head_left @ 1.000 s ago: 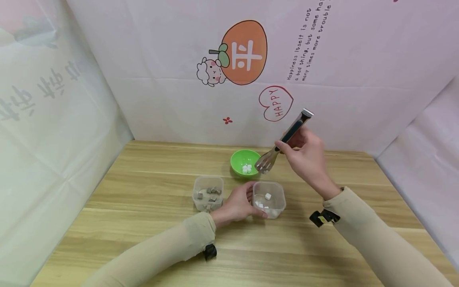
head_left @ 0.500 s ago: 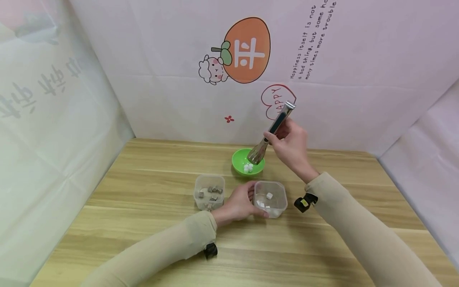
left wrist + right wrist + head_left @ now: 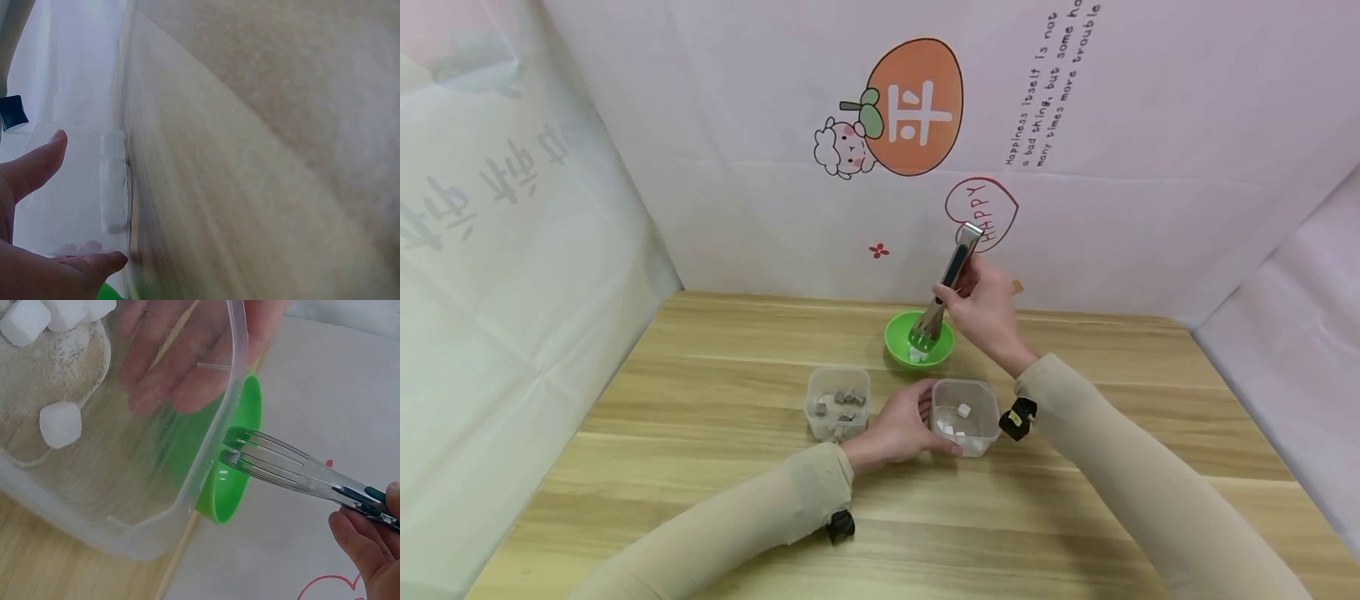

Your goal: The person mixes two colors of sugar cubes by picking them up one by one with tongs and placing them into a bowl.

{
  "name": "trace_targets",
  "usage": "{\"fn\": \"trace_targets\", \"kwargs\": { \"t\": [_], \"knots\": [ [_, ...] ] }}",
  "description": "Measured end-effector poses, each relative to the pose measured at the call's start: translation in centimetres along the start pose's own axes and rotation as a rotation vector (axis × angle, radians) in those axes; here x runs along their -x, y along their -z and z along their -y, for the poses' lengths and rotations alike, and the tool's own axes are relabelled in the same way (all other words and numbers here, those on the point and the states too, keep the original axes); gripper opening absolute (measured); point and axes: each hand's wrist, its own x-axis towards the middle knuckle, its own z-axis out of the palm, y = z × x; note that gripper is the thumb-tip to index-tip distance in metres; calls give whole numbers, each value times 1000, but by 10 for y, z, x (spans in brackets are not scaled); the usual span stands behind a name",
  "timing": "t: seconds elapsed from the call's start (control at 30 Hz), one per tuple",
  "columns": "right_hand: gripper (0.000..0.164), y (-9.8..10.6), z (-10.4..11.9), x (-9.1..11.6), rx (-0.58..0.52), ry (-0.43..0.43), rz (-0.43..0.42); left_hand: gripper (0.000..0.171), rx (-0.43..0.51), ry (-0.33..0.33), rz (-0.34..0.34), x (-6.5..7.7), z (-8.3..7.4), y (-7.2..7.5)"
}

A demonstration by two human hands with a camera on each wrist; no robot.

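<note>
My right hand point(image 3: 985, 308) grips metal tongs point(image 3: 956, 265) with dark green inlays, their slotted tips pointing down into a small green bowl point(image 3: 895, 340). White cubes point(image 3: 916, 356) lie in that bowl, right under the tips. In the right wrist view the tongs point(image 3: 294, 470) have their two arms close together at the bowl's mouth. With thumb and fingers round its left side, my left hand point(image 3: 897, 427) holds a clear plastic container point(image 3: 987, 408). Several white cubes point(image 3: 60, 425) are on the container's floor. The left wrist view shows my thumb point(image 3: 44, 165) against its wall.
Left of my left hand stands a second clear container point(image 3: 837, 375) with several grey metallic cubes point(image 3: 848, 397). All of this stands on a wood-grain table point(image 3: 715, 467). A white printed sheet point(image 3: 760, 217) rises along the table's back edge.
My right hand has moved left with the tongs, from the bowl's right side to over it, and the tips have dropped into the bowl. My left hand stays at the container.
</note>
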Motion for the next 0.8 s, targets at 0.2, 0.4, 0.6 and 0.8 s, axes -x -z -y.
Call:
{"fn": "trace_targets", "kwargs": {
  "t": [0.2, 0.4, 0.6, 0.8],
  "knots": [
    [20, -10, 1, -1, -7, -14, 17, 103, -2, -7, -3, 1, 3, -2],
    [21, -10, 1, -2, 8, -31, 15, 103, 5, -11, 2, 0, 2, -2],
    [21, 1, 5, 2, -29, -15, 2, 102, 16, -15, 7, -1, 0, -1],
    [21, 15, 11, 10, -64, 37, -34, 100, 8, -6, -2, 0, 2, 0]
  ]
}}
